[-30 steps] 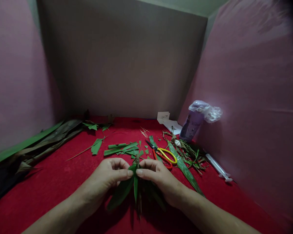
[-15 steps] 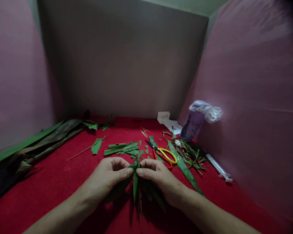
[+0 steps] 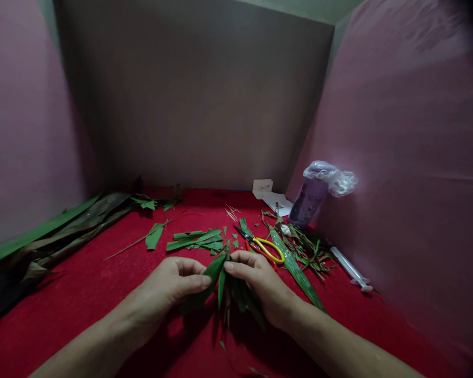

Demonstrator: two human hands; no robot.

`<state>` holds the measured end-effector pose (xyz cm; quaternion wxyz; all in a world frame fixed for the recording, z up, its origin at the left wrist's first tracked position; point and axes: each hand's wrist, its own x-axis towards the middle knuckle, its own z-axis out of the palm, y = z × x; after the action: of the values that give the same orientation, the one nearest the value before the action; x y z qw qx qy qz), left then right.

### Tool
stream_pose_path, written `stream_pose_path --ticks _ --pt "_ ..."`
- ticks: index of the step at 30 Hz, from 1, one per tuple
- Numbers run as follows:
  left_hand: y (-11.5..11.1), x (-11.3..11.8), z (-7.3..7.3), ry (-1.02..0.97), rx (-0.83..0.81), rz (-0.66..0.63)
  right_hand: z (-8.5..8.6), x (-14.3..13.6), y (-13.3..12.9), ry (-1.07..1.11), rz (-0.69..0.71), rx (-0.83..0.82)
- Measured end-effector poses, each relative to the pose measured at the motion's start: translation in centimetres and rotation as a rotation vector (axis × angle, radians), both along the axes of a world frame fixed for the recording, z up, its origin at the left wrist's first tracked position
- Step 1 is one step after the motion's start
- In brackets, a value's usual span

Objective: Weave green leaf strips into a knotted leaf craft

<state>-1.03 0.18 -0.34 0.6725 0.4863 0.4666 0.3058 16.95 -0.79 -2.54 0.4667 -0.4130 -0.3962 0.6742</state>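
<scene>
A bundle of green leaves point(image 3: 221, 286) hangs between my hands, its brownish stem end pointing away from me and the leaf tips toward me. My left hand point(image 3: 181, 281) is closed, thumb and fingers pinching one broad leaf point(image 3: 212, 274) on the bundle's left side. My right hand point(image 3: 258, 281) pinches the bundle near its stem end, with darker leaves hanging below the palm. Just beyond the right hand lie scissors point(image 3: 262, 247) with one yellow and one red handle. Cut leaf strips point(image 3: 197, 240) rest beyond the left hand.
Long dried and green leaves point(image 3: 79, 226) lie along the left wall. To the right are a long leaf strip point(image 3: 295, 268), a heap of stems point(image 3: 309, 252), a plastic syringe point(image 3: 350, 268) and a purple plastic-wrapped bottle point(image 3: 309, 197). Thin sticks point(image 3: 232, 212) and white cards point(image 3: 276, 202) lie farther back.
My left hand has drawn slightly away from my right and toward me, spreading the broad leaf leftward. My right hand keeps its pinch. Small scraps now show on the cloth below the bundle.
</scene>
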Motion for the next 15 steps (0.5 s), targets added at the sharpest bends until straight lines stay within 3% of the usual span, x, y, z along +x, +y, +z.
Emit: stream_pose_path --ticks 15 --pt "0.4 0.06 -0.46 0.011 0.035 0.114 -0.1 0.09 0.01 0.005 0.013 -0.012"
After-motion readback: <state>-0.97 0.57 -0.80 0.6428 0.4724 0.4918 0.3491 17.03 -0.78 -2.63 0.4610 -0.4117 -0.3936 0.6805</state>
